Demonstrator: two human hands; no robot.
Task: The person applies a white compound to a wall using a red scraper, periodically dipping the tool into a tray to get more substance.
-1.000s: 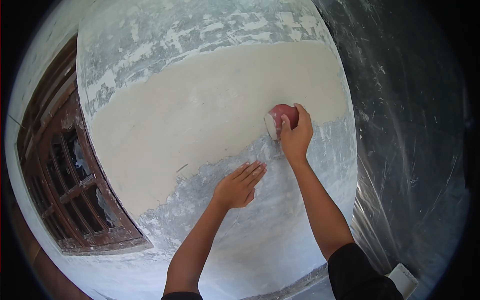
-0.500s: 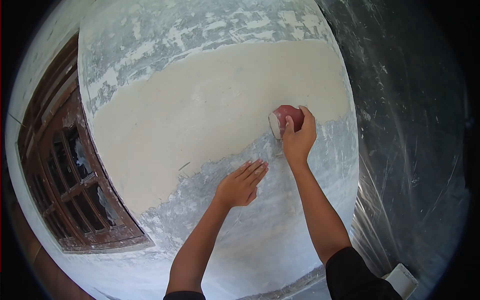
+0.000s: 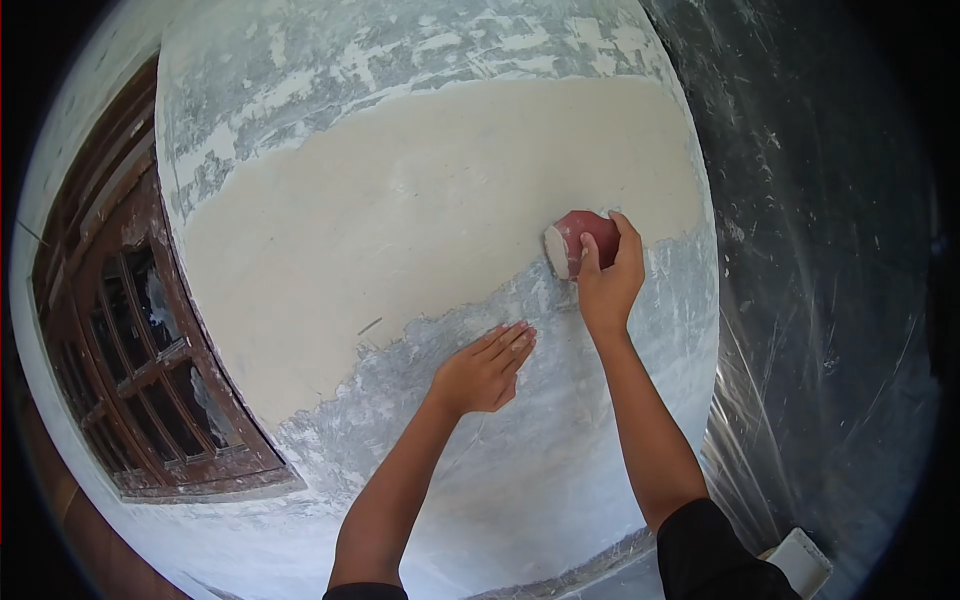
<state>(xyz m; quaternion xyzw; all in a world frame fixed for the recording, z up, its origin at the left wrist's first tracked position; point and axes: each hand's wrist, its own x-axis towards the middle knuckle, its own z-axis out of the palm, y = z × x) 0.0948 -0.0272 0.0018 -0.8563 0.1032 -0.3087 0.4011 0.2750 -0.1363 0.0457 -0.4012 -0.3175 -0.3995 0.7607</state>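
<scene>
In my right hand [image 3: 612,290] is a red putty spreader [image 3: 590,238], thumb on its near face and fingers round its far edge. Cream putty [image 3: 558,250] coats the spreader's left side. It rests against the wall at the lower edge of a broad cream putty patch [image 3: 430,210]. Below and left of it, my left hand [image 3: 480,370] lies flat on the bare grey wall [image 3: 420,460], fingers straight and close together, with nothing held.
On the left a brown wooden window [image 3: 165,370] with paint-marked bars is set into the wall. Dark plastic sheeting [image 3: 810,250] hangs beyond the wall's right edge. At the lower right, a white rectangular object [image 3: 800,562] shows beside my sleeve.
My right hand has shifted slightly to the right with the spreader, still at the patch's lower edge. My left hand stays almost in the same spot on the wall.
</scene>
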